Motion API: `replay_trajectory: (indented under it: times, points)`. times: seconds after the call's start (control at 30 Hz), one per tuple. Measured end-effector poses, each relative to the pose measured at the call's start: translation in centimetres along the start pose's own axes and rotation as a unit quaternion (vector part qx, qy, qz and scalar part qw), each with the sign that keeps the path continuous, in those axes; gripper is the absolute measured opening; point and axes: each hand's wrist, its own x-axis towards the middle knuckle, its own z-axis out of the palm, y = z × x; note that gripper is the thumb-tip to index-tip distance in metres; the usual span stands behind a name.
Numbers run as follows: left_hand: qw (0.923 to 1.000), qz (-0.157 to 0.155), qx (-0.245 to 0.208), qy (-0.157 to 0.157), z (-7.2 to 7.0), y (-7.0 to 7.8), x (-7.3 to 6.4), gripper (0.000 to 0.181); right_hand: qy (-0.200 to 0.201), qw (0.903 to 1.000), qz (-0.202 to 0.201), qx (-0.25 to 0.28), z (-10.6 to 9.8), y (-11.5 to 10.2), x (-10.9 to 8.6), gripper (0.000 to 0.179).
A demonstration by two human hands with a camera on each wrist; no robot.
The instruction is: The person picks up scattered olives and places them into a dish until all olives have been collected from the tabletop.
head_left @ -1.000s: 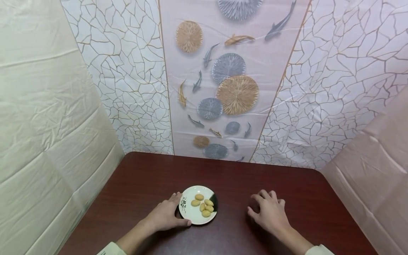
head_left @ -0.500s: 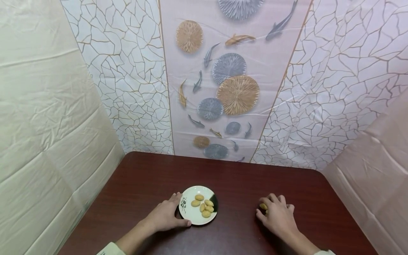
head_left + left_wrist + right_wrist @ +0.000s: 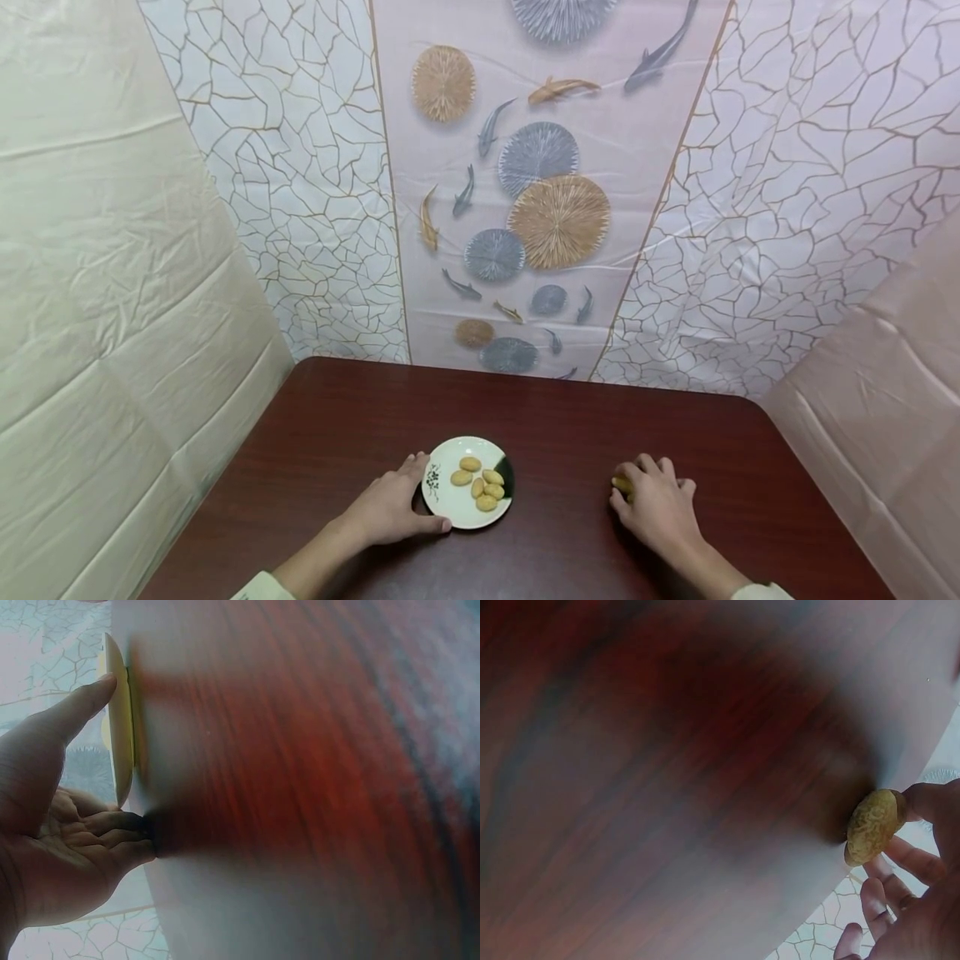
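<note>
A small white plate point(image 3: 450, 507) with a dark patch and a printed flower motif bears several tan oval nut-like pieces point(image 3: 486, 503). My left hand point(image 3: 390, 504) grips its left side, the thumb on the near rim and the fingers around the far left rim. In the left wrist view, that thumb point(image 3: 96, 694) lies on the plate's edge. To the right, my right hand point(image 3: 660, 504) is low over the table, pinching a wrinkled tan nut-like piece point(image 3: 874, 825) between thumb and fingers. A second such piece point(image 3: 850, 856) partly shows behind it.
Both hands work over a dark red-brown wooden table point(image 3: 547, 433). A patterned cloth point(image 3: 555, 325) with fish and round motifs hangs behind it, and pale cloths flank it at left point(image 3: 135, 333) and right point(image 3: 855, 433).
My right hand has moved to the right over the table, and a tan piece now shows at its fingertips. The left hand and plate stay in place.
</note>
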Motion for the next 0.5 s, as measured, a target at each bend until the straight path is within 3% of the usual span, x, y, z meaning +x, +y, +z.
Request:
replay_trajectory:
  times: [0.5]
  points:
    - [0.9999,-0.009,0.004,0.002,-0.16,0.21,-0.09,0.122,0.003,1.0000,-0.008,-0.005,0.23,-0.44,0.41,0.020]
